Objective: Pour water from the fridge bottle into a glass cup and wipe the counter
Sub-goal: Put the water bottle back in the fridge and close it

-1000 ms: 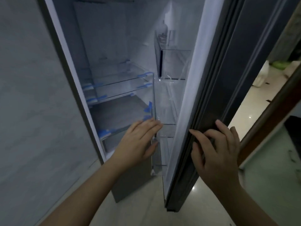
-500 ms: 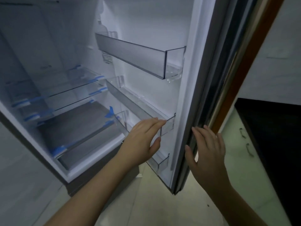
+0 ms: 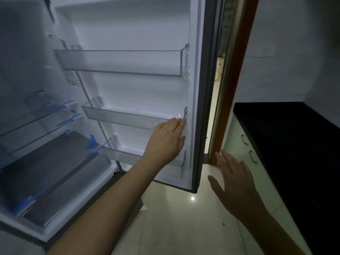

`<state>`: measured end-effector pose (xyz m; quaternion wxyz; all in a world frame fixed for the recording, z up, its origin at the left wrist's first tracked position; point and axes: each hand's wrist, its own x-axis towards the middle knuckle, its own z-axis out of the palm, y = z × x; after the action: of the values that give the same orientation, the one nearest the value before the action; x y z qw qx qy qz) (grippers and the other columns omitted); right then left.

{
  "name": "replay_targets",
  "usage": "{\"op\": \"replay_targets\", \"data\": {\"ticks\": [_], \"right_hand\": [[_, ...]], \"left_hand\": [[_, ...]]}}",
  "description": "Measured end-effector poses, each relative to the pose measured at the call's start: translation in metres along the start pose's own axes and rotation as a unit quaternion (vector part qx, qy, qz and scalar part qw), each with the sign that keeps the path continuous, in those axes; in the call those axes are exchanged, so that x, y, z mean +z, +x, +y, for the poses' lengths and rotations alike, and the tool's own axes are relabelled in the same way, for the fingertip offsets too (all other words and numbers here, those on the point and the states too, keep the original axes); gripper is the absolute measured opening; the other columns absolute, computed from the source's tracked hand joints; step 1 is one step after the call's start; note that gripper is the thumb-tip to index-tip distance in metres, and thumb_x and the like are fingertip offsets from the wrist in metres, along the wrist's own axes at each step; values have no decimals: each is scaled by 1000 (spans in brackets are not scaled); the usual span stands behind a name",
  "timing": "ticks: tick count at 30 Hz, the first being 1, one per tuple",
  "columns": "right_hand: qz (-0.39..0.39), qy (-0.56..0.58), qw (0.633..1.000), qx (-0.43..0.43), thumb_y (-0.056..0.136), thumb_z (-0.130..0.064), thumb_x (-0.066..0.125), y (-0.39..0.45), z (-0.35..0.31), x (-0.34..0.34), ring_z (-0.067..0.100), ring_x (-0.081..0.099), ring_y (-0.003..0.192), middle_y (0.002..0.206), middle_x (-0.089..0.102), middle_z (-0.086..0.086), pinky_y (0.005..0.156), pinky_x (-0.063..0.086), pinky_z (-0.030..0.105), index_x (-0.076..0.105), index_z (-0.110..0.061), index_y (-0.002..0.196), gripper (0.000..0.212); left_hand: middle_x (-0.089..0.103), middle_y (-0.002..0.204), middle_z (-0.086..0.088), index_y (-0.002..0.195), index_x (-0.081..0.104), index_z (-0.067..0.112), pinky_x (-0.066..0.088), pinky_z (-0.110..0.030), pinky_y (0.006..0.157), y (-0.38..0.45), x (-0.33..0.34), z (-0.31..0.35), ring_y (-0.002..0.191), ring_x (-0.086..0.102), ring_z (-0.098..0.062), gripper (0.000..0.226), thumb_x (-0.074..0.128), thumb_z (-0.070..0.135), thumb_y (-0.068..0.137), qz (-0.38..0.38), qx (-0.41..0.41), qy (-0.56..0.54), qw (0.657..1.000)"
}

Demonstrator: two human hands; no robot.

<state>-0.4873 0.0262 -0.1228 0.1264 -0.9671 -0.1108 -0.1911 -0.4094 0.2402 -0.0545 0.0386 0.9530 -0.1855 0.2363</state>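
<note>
The fridge door (image 3: pixel 199 89) stands wide open, its inner side facing me with three clear door bins (image 3: pixel 119 62). My left hand (image 3: pixel 166 140) lies flat with straight fingers against the right end of the middle bin (image 3: pixel 128 117). My right hand (image 3: pixel 233 183) hovers open, fingers spread, just right of the door's outer edge and apart from it. No bottle shows in the bins or on the glass shelves (image 3: pixel 46 115). No glass cup is in view.
A black counter (image 3: pixel 287 144) runs along the right over pale cabinet doors with handles (image 3: pixel 253 156). A brown door frame (image 3: pixel 232 80) stands just behind the fridge door. Pale tiled floor (image 3: pixel 184 227) lies between fridge and counter.
The fridge door has swung further open. My right hand has come off the door's edge and now hangs free. My left hand stays flat against the door's inner bins.
</note>
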Motion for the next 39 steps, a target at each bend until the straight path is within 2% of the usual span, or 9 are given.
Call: {"op": "replay_targets", "data": {"ticks": [8, 12, 18, 22, 25, 29, 33, 37, 39], "right_hand": [[-46, -82, 992, 88, 94, -50, 28, -5, 3, -7, 24, 48, 132, 143, 51, 8, 109, 27, 46, 46, -14, 141, 62], [-54, -107, 982, 145, 92, -52, 15, -11, -15, -18, 21, 40, 138, 149, 44, 5, 114, 20, 44, 39, -16, 146, 69], [-56, -135, 963, 228, 92, -50, 12, -30, -46, -24, 19, 34, 141, 153, 38, 4, 117, 14, 41, 36, -18, 148, 69], [-54, -149, 949, 271, 93, -50, 11, -48, -67, -29, 18, 31, 143, 155, 34, 3, 118, 11, 39, 32, -19, 150, 69], [-45, -168, 931, 321, 94, -49, 17, -66, -75, -34, 20, 36, 140, 152, 40, 4, 117, 14, 39, 40, -18, 147, 65], [-17, -210, 898, 387, 93, -44, 30, -103, -78, -48, 22, 50, 130, 142, 53, 6, 112, 30, 42, 53, -15, 137, 58], [-10, -236, 860, 453, 91, -43, 32, -148, -80, -66, 22, 51, 129, 140, 55, 6, 111, 34, 43, 55, -15, 136, 57], [7, -253, 827, 503, 92, -43, 32, -196, -83, -86, 24, 50, 130, 141, 54, 7, 111, 36, 45, 54, -15, 137, 57], [19, -259, 812, 523, 93, -42, 33, -219, -86, -97, 24, 49, 131, 142, 53, 7, 112, 35, 45, 53, -15, 137, 56]], "left_hand": [[40, 151, -9, 151, 27, 11, 32, -40, 112, 46, 25, 5, 140, 36, -23, 61, 44, 40, 100, -24, 2, 5, 1000], [39, 152, -13, 151, 26, 8, 33, -44, 111, 57, 34, -2, 140, 35, -28, 66, 46, 42, 99, -34, 29, -8, 999], [44, 146, -18, 148, 33, 5, 41, -47, 104, 67, 42, -17, 134, 43, -33, 65, 50, 41, 97, -34, 82, -18, 996], [39, 148, -23, 145, 38, 5, 37, -51, 107, 58, 44, -14, 137, 37, -38, 60, 52, 38, 96, -13, 117, -72, 990], [40, 150, -20, 137, 50, 6, 32, -52, 109, 35, 57, 9, 140, 33, -36, 49, 52, 32, 96, 0, 206, -98, 974], [45, 149, -15, 138, 52, 10, 36, -48, 105, -4, 69, 60, 139, 38, -31, 50, 48, 37, 96, -64, 264, -137, 953], [54, 140, -14, 133, 58, 11, 43, -49, 98, -38, 59, 115, 131, 49, -31, 59, 35, 44, 89, -94, 340, -161, 922], [63, 129, -13, 123, 68, 14, 49, -50, 91, -76, 32, 158, 121, 59, -30, 57, 34, 44, 88, -101, 398, -184, 893], [63, 130, -10, 126, 66, 16, 49, -49, 92, -97, 19, 178, 123, 57, -28, 57, 34, 44, 89, -100, 427, -198, 876]]}}
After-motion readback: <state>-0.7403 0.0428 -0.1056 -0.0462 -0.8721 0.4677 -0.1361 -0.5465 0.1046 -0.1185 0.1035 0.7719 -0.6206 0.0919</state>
